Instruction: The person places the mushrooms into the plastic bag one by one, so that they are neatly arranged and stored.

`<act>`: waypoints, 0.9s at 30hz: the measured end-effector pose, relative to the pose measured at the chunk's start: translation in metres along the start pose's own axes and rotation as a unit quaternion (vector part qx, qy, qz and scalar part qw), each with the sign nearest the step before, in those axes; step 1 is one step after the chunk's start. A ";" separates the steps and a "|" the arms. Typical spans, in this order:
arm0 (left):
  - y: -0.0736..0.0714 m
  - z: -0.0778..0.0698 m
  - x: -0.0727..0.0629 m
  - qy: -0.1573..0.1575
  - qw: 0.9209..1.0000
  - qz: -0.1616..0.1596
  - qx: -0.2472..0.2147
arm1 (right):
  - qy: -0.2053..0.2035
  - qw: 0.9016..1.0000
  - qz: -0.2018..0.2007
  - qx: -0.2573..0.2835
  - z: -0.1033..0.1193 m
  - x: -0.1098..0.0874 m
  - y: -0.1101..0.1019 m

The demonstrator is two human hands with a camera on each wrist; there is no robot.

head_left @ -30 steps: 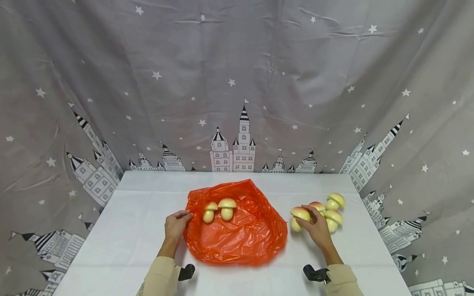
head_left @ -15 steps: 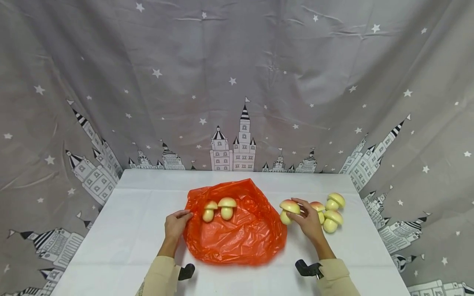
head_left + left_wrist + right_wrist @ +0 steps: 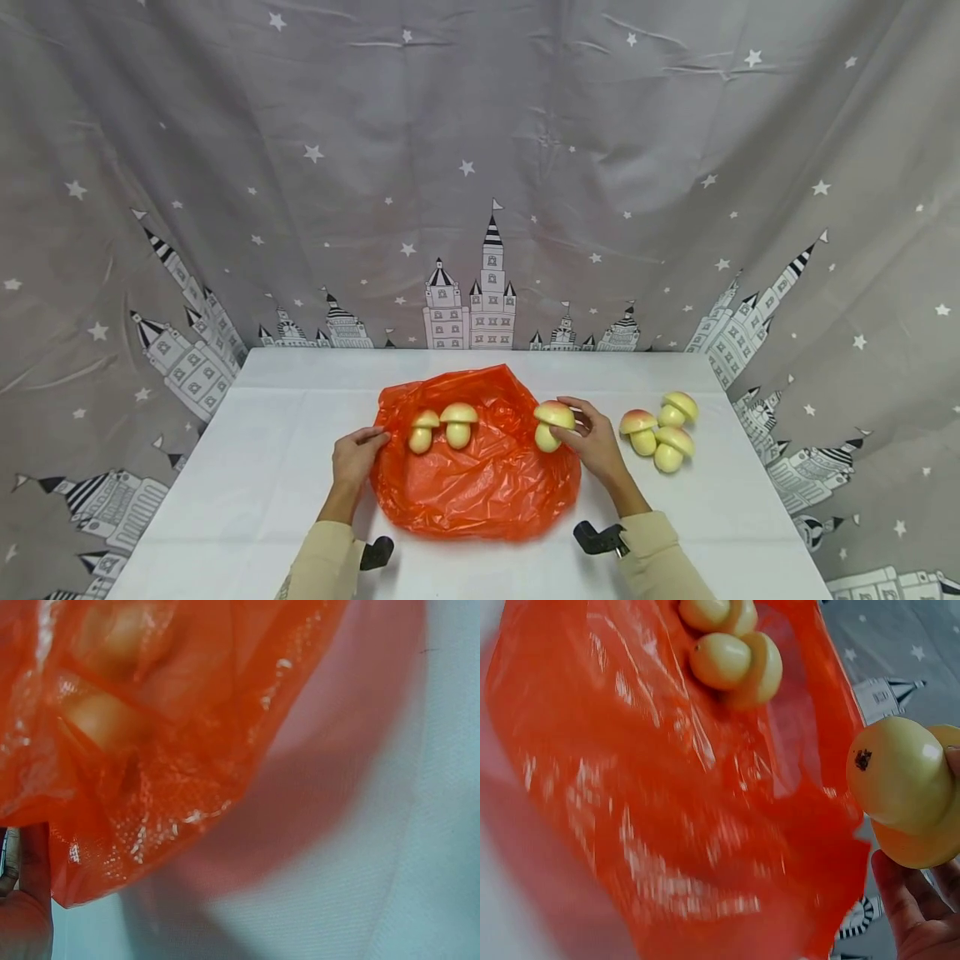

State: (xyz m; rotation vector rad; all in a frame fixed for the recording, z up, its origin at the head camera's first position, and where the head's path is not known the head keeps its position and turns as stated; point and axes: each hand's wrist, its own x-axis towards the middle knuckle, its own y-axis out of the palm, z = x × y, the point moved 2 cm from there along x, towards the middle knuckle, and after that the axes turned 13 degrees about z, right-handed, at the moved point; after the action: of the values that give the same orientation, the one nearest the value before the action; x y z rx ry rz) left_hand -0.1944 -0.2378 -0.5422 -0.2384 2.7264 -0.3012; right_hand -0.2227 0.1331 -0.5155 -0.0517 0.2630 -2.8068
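Observation:
A red plastic bag lies spread open on the white table, with two yellow toy mushrooms, one small and one larger, inside its left part. My left hand pinches the bag's left rim between thumb and fingers; the left wrist view shows the bag's translucent side close up. Over the bag's right rim my right hand holds another toy mushroom by its cap, stem downward. In the right wrist view a dark mark shows on the stem end of this held mushroom.
Three more toy mushrooms sit close together on the right of the table: one with a reddish cap, one behind and one in front. A grey curtain printed with castles and stars hangs behind the table.
My right hand has carried the mushroom leftward from the group on the right to above the bag's right rim. My left hand stays at the bag's left rim.

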 end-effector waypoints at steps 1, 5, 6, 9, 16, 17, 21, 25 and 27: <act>0.000 0.000 0.000 0.002 1.000 -0.001 0.000 | -0.001 1.000 0.005 -0.005 0.000 0.002 0.003; -0.001 0.001 -0.002 0.006 1.000 -0.002 -0.001 | -0.010 0.999 0.018 -0.024 0.002 0.008 0.016; -0.001 0.001 -0.002 0.005 1.000 -0.002 -0.001 | -0.012 0.999 0.021 -0.026 0.003 0.010 0.019; -0.002 0.001 -0.003 0.004 1.000 -0.002 -0.001 | -0.016 0.999 0.031 -0.025 0.004 0.014 0.027; -0.002 0.000 -0.003 0.004 1.000 -0.001 -0.002 | -0.033 0.997 0.059 -0.037 0.005 0.023 0.044; -0.002 0.000 -0.003 0.003 1.000 0.001 -0.002 | -0.034 0.997 0.063 -0.037 0.005 0.024 0.046; -0.003 -0.001 -0.003 0.004 1.000 0.002 -0.001 | -0.019 0.997 0.069 -0.035 0.004 0.031 0.052; -0.003 0.000 -0.003 0.009 1.000 0.002 0.001 | -0.008 0.996 0.080 -0.040 0.010 0.034 0.056; -0.004 0.000 -0.003 0.012 1.000 0.001 0.002 | -0.005 0.995 0.088 -0.046 0.008 0.038 0.057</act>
State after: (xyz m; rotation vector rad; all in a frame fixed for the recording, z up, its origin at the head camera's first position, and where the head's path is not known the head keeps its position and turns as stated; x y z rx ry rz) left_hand -0.1909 -0.2410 -0.5398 -0.2335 2.7487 -0.3123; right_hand -0.2404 0.0665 -0.5178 -0.0604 0.3765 -2.6180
